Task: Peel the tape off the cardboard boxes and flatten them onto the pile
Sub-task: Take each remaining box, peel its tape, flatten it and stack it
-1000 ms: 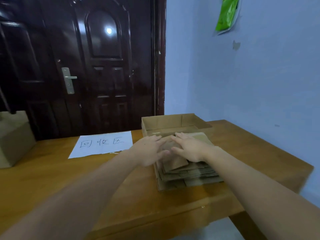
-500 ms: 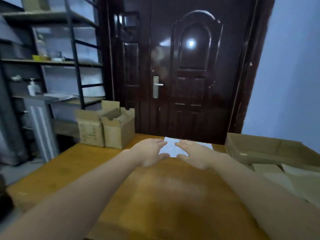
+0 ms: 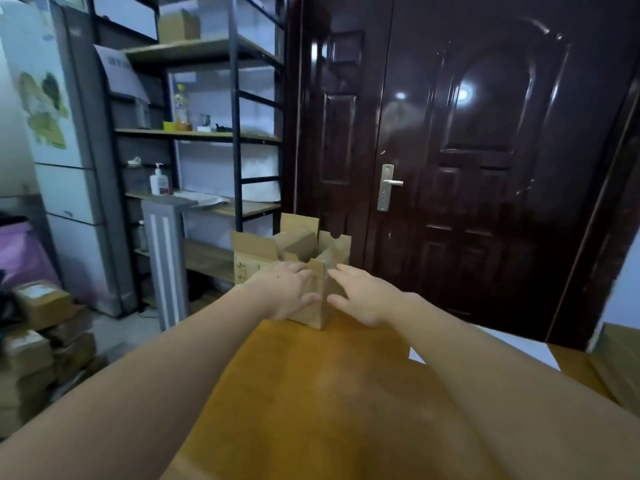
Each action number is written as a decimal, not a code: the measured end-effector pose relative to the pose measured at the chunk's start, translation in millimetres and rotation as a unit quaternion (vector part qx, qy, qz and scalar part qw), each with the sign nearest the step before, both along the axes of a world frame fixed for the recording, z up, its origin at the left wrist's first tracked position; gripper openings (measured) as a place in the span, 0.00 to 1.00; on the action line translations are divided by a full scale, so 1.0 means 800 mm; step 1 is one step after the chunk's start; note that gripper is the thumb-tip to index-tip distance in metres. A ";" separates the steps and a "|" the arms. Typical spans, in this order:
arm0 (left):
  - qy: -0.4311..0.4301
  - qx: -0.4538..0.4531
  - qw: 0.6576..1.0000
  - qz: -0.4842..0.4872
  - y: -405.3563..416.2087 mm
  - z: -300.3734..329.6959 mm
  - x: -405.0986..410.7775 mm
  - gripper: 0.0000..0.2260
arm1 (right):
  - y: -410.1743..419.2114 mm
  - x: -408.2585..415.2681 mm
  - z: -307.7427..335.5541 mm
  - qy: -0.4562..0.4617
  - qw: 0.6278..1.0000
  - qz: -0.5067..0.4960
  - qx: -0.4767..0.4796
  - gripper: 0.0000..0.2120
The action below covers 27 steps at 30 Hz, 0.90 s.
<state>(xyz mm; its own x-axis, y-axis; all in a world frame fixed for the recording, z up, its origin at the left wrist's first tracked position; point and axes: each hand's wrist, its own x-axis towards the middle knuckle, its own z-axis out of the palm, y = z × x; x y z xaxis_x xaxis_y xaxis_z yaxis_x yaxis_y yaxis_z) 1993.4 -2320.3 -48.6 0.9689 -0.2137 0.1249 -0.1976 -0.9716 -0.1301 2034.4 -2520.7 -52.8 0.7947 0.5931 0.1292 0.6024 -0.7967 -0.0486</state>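
Two open cardboard boxes stand together at the table's far left corner. The nearer small box (image 3: pixel 323 306) has its flaps up; my left hand (image 3: pixel 287 292) lies flat against its left face and my right hand (image 3: pixel 363 296) reaches its right face, fingers straight. Behind it stands a second open box (image 3: pixel 256 254) with raised flaps. The pile of flattened cardboard (image 3: pixel 620 362) shows only as a brown edge at the far right.
The wooden table (image 3: pixel 329 393) stretches toward me. A white paper sheet (image 3: pixel 526 344) lies at the right. A dark door (image 3: pixel 485 168) stands behind, a metal shelf rack (image 3: pixel 235 133) to its left. More boxes (image 3: pixel 41 327) are stacked on the floor at left.
My view has swung left from the flattened pile to the boxes at the table's corner. Both hands left the pile and now reach the small open box.
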 end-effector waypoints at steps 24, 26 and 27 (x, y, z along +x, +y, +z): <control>-0.061 0.035 0.997 -0.027 -0.024 -0.013 -0.044 0.30 | -0.079 -0.048 -0.035 -0.017 0.987 -0.015 0.157 0.06; -0.062 0.031 0.997 -0.042 -0.037 -0.016 -0.074 0.29 | -0.108 -0.084 -0.037 -0.011 0.988 -0.017 0.155 0.06; -0.064 0.030 0.996 -0.049 -0.045 -0.018 -0.088 0.28 | -0.122 -0.101 -0.039 -0.004 0.986 -0.016 0.166 0.07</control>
<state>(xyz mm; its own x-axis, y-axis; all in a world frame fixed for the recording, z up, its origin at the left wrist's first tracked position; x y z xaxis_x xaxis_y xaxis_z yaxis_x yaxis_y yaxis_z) 1923.0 -2356.2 -63.3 0.9197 -0.3178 0.2307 -0.2695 -0.9380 -0.2178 1953.8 -2618.3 -84.3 0.8111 0.4910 0.3178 0.5779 -0.7565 -0.3061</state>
